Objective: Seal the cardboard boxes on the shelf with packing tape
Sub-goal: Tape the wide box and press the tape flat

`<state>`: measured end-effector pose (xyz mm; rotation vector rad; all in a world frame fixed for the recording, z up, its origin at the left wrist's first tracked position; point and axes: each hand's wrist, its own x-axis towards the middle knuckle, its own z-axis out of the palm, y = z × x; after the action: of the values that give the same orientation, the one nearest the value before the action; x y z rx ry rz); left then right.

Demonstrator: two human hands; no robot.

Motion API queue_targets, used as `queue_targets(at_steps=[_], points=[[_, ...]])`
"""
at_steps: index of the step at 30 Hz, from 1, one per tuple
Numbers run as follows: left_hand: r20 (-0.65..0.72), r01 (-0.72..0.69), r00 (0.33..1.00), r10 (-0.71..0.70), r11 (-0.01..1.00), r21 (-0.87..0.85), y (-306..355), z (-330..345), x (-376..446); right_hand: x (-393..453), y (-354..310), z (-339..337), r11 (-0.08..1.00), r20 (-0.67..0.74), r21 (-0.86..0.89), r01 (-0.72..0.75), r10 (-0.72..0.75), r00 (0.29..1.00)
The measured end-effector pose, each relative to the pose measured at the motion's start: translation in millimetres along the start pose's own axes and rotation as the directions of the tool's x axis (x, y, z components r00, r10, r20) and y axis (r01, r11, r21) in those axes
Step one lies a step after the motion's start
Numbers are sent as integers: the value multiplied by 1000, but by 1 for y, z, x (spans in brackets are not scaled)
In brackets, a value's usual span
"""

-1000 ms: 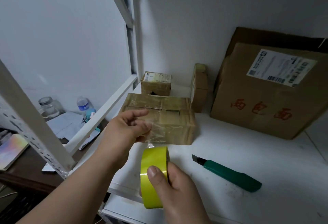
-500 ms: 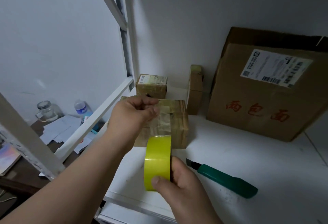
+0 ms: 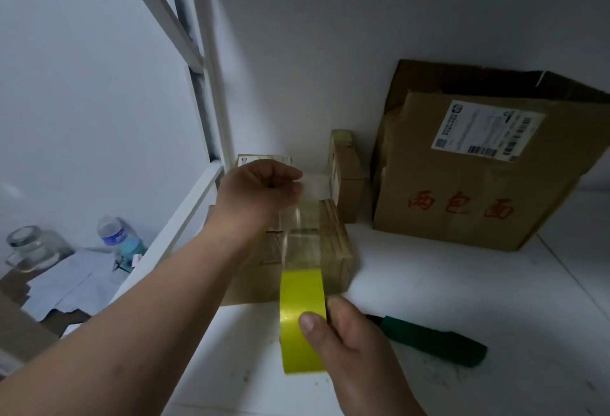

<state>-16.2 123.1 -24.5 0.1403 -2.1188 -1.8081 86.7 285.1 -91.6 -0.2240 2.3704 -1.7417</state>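
The roll of packing tape (image 3: 302, 320) is light and stiff on its core, so we judge it best held as it is now, edge-on, with the thumb on the yellow-green outer face. The clear strip (image 3: 302, 234) pulled from it is thin, limp and sticky; it will fold onto itself if let slack, so it wants holding by its free end only and keeping taut.

Our right hand (image 3: 350, 346) grips the roll low and near us, just above the front of the white shelf (image 3: 462, 300). Our left hand (image 3: 260, 191) is raised beyond it, fingers curled and pinching the strip's far end. Between the two hands the strip stretches over the small cardboard box (image 3: 333, 244), which sits on the shelf directly beneath; whether the tape touches the box top yet we cannot tell.

A green utility knife (image 3: 435, 339) lies on the shelf just right of the roll hand. Behind stand a narrow upright box (image 3: 346, 171), another small box (image 3: 264, 160) partly hidden by the left hand, and a large labelled carton (image 3: 478, 184).
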Motion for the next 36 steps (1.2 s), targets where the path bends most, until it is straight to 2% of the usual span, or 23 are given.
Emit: queue_targets(at_steps=[4,6,8,12,14,16,21,26,30,36], points=[[18,-8,1000,8,1000,6,4,-2,14,-4,4,-4,986,-26,-22,-164,164,986],[13,8,1000,-8,1000,-6,6,-3,24,-7,3,-6,981,75,11,-193,192,979],[25,44,999,-43,998,-46,3,-4,34,-9,1,-10,988,154,0,-154,152,976],[55,118,992,-115,992,-54,-12,3,53,-8,-5,-14,993,36,-37,-114,115,993],[46,155,987,-152,986,-59,-20,7,63,-7,-7,-12,983,-36,35,-182,183,982],[58,165,985,-165,986,9,-27,10,72,-8,-8,-10,970,-80,59,-236,241,967],[104,98,986,-130,957,272,-38,22,87,2,-10,-8,970,-99,45,-241,244,965],[114,92,982,-150,910,404,-53,23,94,12,-12,-10,970,-90,-66,-234,227,970],[144,35,983,-117,879,476,-59,26,94,15,-13,-13,965,-89,-59,-256,250,964],[223,-83,970,-96,733,675,-63,28,93,9,-14,-14,958,-86,-71,-278,272,959]])
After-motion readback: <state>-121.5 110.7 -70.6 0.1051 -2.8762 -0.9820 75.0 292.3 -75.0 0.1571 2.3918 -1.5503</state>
